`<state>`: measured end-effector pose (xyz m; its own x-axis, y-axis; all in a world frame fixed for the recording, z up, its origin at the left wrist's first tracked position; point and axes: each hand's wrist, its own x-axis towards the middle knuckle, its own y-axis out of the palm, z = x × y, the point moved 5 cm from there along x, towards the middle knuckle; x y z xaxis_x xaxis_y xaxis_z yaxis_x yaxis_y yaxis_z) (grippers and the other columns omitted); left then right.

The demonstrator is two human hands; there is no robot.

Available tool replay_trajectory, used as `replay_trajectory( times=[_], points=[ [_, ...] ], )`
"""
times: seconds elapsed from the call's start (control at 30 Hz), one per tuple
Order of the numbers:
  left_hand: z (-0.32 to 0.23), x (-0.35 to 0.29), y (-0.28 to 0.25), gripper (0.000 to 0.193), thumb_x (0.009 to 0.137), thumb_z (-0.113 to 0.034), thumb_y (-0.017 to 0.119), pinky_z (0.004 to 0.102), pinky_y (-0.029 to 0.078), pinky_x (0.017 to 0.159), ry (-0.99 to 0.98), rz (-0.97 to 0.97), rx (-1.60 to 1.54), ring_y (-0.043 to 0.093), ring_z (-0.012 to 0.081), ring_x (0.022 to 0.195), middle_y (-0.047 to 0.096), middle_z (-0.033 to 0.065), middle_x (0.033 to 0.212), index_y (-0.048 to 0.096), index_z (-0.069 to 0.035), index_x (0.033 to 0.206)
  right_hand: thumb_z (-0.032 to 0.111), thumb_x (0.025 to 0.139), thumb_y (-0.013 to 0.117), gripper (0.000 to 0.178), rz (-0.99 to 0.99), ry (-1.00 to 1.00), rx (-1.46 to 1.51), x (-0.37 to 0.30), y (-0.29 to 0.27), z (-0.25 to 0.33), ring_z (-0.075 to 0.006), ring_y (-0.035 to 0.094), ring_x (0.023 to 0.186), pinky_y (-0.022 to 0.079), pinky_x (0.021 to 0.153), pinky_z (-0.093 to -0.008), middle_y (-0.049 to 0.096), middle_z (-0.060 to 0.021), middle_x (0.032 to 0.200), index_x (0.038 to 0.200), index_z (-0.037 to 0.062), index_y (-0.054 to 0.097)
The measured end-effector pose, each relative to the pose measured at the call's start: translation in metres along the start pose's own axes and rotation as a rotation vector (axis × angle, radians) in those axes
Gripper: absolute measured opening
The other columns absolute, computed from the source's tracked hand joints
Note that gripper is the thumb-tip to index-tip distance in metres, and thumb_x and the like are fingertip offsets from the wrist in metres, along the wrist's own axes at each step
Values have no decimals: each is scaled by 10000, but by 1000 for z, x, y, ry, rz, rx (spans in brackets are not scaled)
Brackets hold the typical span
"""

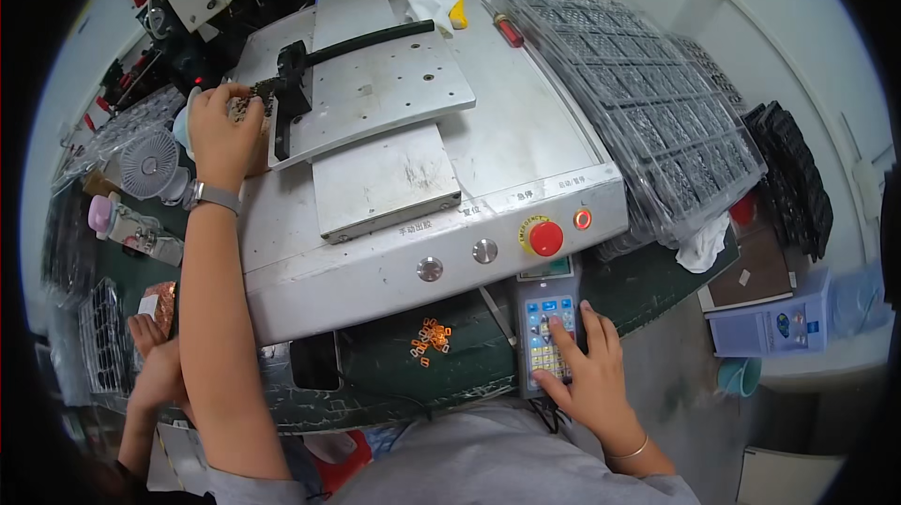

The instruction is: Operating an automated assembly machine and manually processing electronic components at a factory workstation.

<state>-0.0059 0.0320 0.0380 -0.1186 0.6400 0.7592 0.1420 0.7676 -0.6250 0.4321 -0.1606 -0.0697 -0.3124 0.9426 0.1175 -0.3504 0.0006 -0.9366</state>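
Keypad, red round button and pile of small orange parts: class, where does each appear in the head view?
Keypad (539,350): head view, on its keys.
Red round button (545,238): head view, on its top.
Small orange parts (433,336): head view, mid-pile.

The left arm (223,317) stretches forward with the left grip (221,134) curled, while the right grip (593,375) spreads palm-down.
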Motion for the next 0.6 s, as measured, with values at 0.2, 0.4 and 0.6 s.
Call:
replay_trajectory(
  times=[0.2, 0.4, 0.6],
  points=[
    [5, -5, 5, 214, 782, -210, 651, 380, 442, 831, -22, 5, -24, 563, 312, 920, 595, 141, 962, 645, -37, 907, 379, 695, 702, 608, 11, -62, 54, 9, -1, -2, -428, 427, 1146, 357, 962, -483, 437, -276, 1286, 1201, 67, 577],
    [3, -3, 2, 213, 748, -214, 657, 388, 440, 834, -59, 23, -12, 554, 327, 938, 597, 170, 953, 657, -52, 887, 388, 701, 696, 612, 7, -84, 55, 6, 5, -4, -426, 445, 1137, 366, 946, -482, 450, -271, 1288, 1201, 59, 573],
    [7, -3, 1, 214, 760, -225, 652, 392, 435, 845, -58, 28, -7, 553, 329, 952, 605, 174, 951, 653, -48, 880, 371, 726, 678, 642, -12, -85, 18, 6, 10, -5, -418, 453, 1147, 366, 939, -473, 444, -270, 1307, 1232, 9, 518]
  ],
)
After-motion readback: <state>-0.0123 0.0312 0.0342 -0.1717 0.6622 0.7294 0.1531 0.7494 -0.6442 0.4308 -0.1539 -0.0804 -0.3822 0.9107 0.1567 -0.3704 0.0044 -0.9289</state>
